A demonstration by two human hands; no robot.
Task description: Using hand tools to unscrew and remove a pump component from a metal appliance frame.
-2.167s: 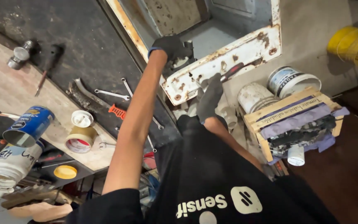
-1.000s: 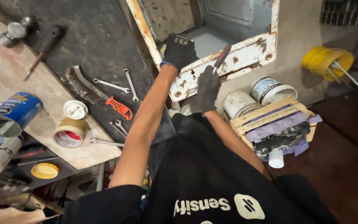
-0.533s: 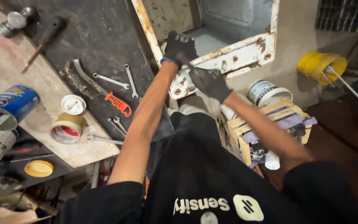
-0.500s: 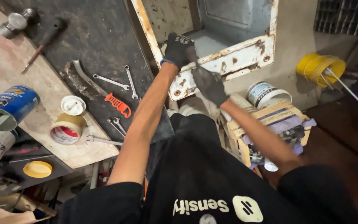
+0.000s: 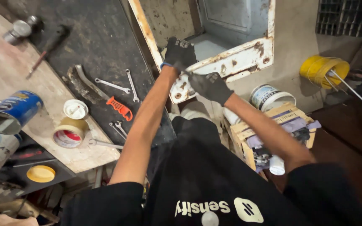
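At the centre of the head view, both gloved hands work on a rusted white metal frame (image 5: 231, 62) that stands tilted against the dark desk (image 5: 105, 37), with a grey panel visible behind its opening. The left hand (image 5: 180, 52) wraps its grip over the frame's corner where the side rail meets the lower rail, fingers curled closed on the metal. The right hand (image 5: 209, 86) sits just below and beside it, its grip closed narrowly around a thin dark tool (image 5: 184, 70) whose tip points at the same corner; the kind of tool cannot be told. Judged from its look, the frame is stiff, fairly heavy sheet steel with flaking paint and rough rust, so it should not slip in gloves, and the rails near the corners offer the firmest hold; the edges may be sharp. On the desk to the left lie several spanners (image 5: 112, 86), an orange-handled tool (image 5: 120, 108), a white lid (image 5: 75, 109), a roll of tape (image 5: 68, 132) and a blue can (image 5: 11, 113) on its side. Right of the frame stand a white paint tin (image 5: 269, 96), a wooden crate (image 5: 273, 134) filled with rags and small parts, and a yellow bucket (image 5: 323, 71) holding metal rods.
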